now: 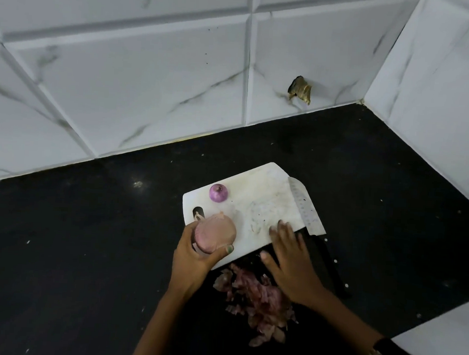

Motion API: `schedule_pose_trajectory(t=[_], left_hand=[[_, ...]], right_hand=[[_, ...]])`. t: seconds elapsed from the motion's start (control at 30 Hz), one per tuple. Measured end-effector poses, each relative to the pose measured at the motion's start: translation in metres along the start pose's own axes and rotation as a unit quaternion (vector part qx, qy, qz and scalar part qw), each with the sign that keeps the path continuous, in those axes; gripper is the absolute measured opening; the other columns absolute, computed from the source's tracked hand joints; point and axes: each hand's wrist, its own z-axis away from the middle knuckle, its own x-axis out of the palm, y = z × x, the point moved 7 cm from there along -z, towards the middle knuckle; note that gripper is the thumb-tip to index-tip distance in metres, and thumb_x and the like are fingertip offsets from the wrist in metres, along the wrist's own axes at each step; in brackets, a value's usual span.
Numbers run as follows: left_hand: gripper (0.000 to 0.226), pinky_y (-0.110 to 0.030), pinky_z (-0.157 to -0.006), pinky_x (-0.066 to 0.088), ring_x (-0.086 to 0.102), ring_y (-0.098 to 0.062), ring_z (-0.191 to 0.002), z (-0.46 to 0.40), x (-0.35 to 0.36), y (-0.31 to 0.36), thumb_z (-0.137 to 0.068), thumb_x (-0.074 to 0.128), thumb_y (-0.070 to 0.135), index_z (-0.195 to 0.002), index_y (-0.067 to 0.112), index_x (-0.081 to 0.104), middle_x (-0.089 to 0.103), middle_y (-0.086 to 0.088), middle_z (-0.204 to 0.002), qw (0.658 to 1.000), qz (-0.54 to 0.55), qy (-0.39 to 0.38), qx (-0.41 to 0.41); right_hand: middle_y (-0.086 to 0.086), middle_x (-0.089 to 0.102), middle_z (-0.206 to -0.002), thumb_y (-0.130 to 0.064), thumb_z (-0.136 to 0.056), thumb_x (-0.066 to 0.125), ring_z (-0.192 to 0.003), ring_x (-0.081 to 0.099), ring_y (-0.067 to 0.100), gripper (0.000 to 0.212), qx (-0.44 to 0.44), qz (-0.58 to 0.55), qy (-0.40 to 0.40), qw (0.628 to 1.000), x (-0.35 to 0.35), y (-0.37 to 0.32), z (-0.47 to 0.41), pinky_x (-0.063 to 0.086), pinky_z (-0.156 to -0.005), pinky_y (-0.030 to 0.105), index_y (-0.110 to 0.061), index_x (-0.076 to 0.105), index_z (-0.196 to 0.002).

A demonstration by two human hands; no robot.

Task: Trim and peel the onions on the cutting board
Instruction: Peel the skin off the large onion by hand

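Observation:
A white cutting board (256, 198) lies on the black counter. My left hand (195, 260) grips a large onion (215, 232) with pale papery skin over the board's near left corner. A small peeled purple onion (218, 193) sits on the board behind it. My right hand (291, 257) lies flat with straight fingers over the board's near right edge and the black handle (325, 265) of a knife. The knife's broad blade (304, 206) rests along the board's right edge.
A pile of pinkish onion skins (259, 297) lies on the black counter (87, 237) in front of the board. White marbled tile walls (151, 76) close the back and right side. A brown scrap (300, 89) sticks to the back wall.

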Motion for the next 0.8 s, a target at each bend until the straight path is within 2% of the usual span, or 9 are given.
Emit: schedule_pose_trajectory(t=[0.03,0.1,0.13,0.2,0.27,0.37,0.47,0.63,0.8], left_hand=[[0.077,-0.028,-0.082,0.055,0.065,-0.002,-0.093,0.001,0.001,0.001,-0.047,0.091,0.049,-0.113,0.034,0.054,0.066,0.013,-0.106,1.0,0.0,-0.003,-0.001],[0.081,-0.03,-0.083,0.055,0.066,-0.004,-0.094,0.003,0.003,0.001,-0.046,0.092,0.045,-0.116,0.03,0.053,0.066,0.011,-0.107,1.0,0.008,-0.008,-0.003],[0.082,-0.031,-0.084,0.055,0.066,-0.005,-0.094,0.004,0.004,0.002,-0.048,0.094,0.039,-0.118,0.029,0.052,0.066,0.01,-0.108,1.0,0.013,-0.012,-0.002],[0.082,-0.03,-0.083,0.055,0.067,-0.008,-0.096,0.008,0.007,0.006,-0.051,0.094,0.027,-0.119,0.03,0.048,0.066,0.007,-0.11,0.999,0.017,-0.029,0.007],[0.079,-0.028,-0.079,0.056,0.067,-0.01,-0.095,0.011,0.012,0.012,-0.054,0.092,0.011,-0.116,0.029,0.047,0.065,0.002,-0.11,0.998,0.02,-0.054,0.025],[0.075,-0.024,-0.074,0.055,0.067,-0.008,-0.092,0.02,0.022,0.025,-0.058,0.087,-0.003,-0.114,0.026,0.046,0.061,0.004,-0.109,0.993,0.014,-0.101,0.054],[0.073,-0.029,-0.076,0.057,0.067,-0.011,-0.094,0.027,0.03,0.034,-0.063,0.082,-0.007,-0.117,0.025,0.045,0.061,0.003,-0.109,0.987,0.021,-0.142,0.066],[0.067,-0.025,-0.077,0.055,0.068,-0.017,-0.096,0.041,0.041,0.047,-0.071,0.075,-0.012,-0.122,0.013,0.04,0.059,-0.006,-0.112,0.977,0.065,-0.194,0.066],[0.056,-0.031,-0.083,0.056,0.066,-0.018,-0.099,0.048,0.037,0.046,-0.069,0.082,0.017,-0.116,0.018,0.052,0.058,-0.012,-0.116,0.976,0.09,-0.195,0.037]], right_hand=[[-0.005,-0.02,-0.155,-0.076,-0.076,-0.016,-0.142,-0.025,0.008,0.091,-0.042,0.005,-0.021,0.999,0.008,-0.011,0.009,-0.016,-0.115,0.026,-0.022,-0.006,-0.149],[-0.007,0.001,-0.157,-0.073,-0.083,-0.007,-0.145,-0.007,0.002,0.09,-0.086,-0.056,-0.035,0.994,0.012,-0.03,0.025,-0.008,-0.116,0.018,-0.02,0.022,-0.149],[-0.002,0.027,-0.154,-0.071,-0.087,0.003,-0.143,0.016,0.002,0.086,-0.086,-0.111,-0.018,0.99,0.008,-0.036,0.031,0.007,-0.115,0.014,-0.018,0.046,-0.139],[0.002,0.07,-0.108,-0.063,-0.093,0.024,-0.106,0.061,0.006,0.068,-0.064,-0.229,0.058,0.969,-0.013,-0.042,0.037,0.045,-0.093,0.022,-0.014,0.071,-0.1],[-0.005,0.064,-0.073,-0.047,-0.095,0.044,-0.07,0.061,0.006,0.042,-0.006,-0.305,0.115,0.945,-0.035,-0.038,0.037,0.049,-0.065,0.03,-0.015,0.066,-0.08],[-0.011,0.068,-0.088,-0.03,-0.092,0.058,-0.082,0.064,0.002,0.012,0.028,-0.406,0.113,0.906,-0.068,-0.044,0.031,0.052,-0.072,0.021,-0.024,0.066,-0.097],[-0.01,0.065,-0.102,-0.035,-0.082,0.067,-0.091,0.064,0.003,0.027,-0.003,-0.416,0.109,0.903,-0.09,-0.055,0.029,0.055,-0.071,0.021,-0.024,0.064,-0.107],[-0.005,0.064,-0.094,-0.012,-0.08,0.074,-0.089,0.063,0.003,0.012,-0.067,-0.314,0.172,0.931,-0.099,-0.071,0.037,0.052,-0.067,0.013,-0.011,0.069,-0.09],[-0.003,0.065,-0.09,-0.009,-0.085,0.067,-0.084,0.062,0.004,0.004,-0.069,-0.28,0.183,0.94,-0.097,-0.077,0.049,0.048,-0.069,0.01,-0.009,0.066,-0.089]])
